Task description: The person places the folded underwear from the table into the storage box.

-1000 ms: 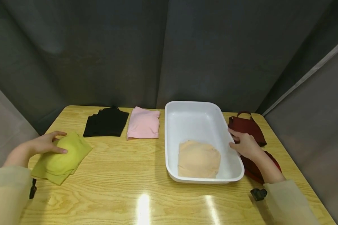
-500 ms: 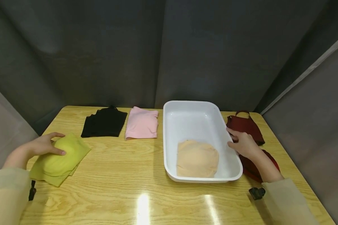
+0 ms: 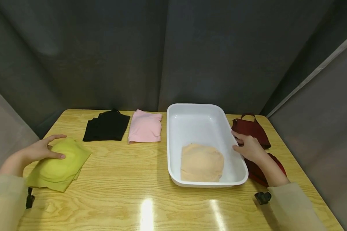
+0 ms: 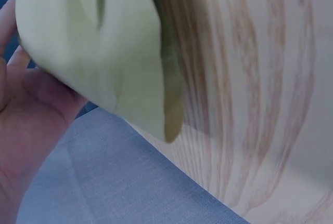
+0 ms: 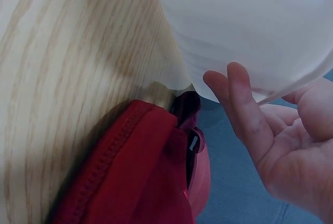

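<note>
At the left of the table, my left hand (image 3: pixel 41 150) holds a yellow-green padded bra top (image 3: pixel 56 163), thumb across its upper side and the other fingers at its far edge. In the left wrist view the cloth (image 4: pixel 99 47) drapes past the palm, over the wood. My right hand (image 3: pixel 250 147) grips the right rim of a white plastic basin (image 3: pixel 196 128); in the right wrist view, fingers (image 5: pixel 247 104) reach along the basin's outer wall. Inside the basin, at its near end, lies a folded beige garment (image 3: pixel 202 163).
A black folded top (image 3: pixel 107 126) and a pink one (image 3: pixel 146 126) lie along the back, left of the basin. Right of it are a dark red strappy top (image 3: pixel 251 130) and another dark red garment (image 3: pixel 260 171), partly under my right forearm. Grey curtains (image 3: pixel 118 57) stand behind.
The left hand and the yellow-green bra top have shifted slightly left. The right hand stays at the basin's rim; the whole view has drifted a little.
</note>
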